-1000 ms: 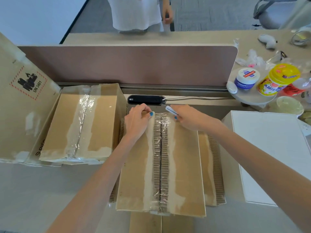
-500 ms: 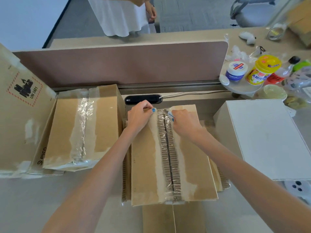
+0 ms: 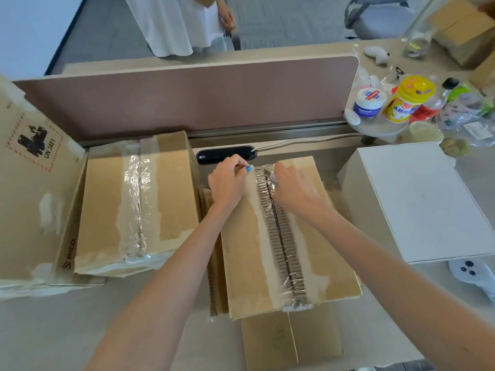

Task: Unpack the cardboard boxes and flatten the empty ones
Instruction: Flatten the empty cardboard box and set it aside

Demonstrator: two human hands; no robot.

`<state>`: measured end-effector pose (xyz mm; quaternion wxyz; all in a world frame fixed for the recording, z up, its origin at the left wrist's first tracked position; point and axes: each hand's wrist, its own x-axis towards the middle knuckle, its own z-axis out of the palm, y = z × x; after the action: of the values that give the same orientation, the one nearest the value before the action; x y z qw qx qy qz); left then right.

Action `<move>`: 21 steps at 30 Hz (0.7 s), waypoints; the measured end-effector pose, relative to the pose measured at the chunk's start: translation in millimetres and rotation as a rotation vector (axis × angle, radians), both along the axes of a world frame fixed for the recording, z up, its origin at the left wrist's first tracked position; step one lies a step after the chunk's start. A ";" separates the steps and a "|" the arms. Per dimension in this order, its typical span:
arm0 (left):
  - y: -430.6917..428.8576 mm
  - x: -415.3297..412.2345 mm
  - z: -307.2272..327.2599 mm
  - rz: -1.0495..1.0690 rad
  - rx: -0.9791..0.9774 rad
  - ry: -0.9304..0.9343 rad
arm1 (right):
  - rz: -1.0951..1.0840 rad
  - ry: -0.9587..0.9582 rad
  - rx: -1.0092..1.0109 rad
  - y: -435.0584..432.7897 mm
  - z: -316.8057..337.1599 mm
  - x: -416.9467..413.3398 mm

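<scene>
Barely begun: centre box (image 3: 241, 250) taped, unopened.
My left hand (image 3: 227, 184) grips its far edge; right hand (image 3: 293, 190) pinches the seam tape (image 3: 288, 253); neighbouring box (image 3: 101, 210) likewise sealed.

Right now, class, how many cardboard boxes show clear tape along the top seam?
2. The centre box under the left hand and right hand; the other box just left of it. Boxes at far right are too cut off to judge.
</scene>
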<state>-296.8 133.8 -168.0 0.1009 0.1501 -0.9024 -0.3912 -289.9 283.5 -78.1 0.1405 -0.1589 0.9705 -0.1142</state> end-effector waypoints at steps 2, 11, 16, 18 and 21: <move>0.9 0.1 -0.4 0.005 0.002 0.022 | 0.001 -0.021 0.010 2.1 -1.8 6.4; 5.5 -0.7 -2.9 0.025 -0.084 0.080 | -0.014 -0.071 0.000 8.0 0.8 38.4; 7.1 -1.5 -4.2 0.034 -0.089 0.091 | -0.014 -0.105 0.035 14.1 3.7 63.3; 6.4 0.0 -1.3 0.031 -0.109 0.103 | -0.022 -0.122 0.037 17.1 5.0 70.7; 2.1 8.1 5.4 -0.068 -0.210 0.050 | -0.044 -0.112 0.018 20.3 4.3 79.2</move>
<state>-288.7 135.9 -162.6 0.1254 0.0983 -0.9401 -0.3012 -210.7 303.8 -73.8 0.1935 -0.1298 0.9654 -0.1172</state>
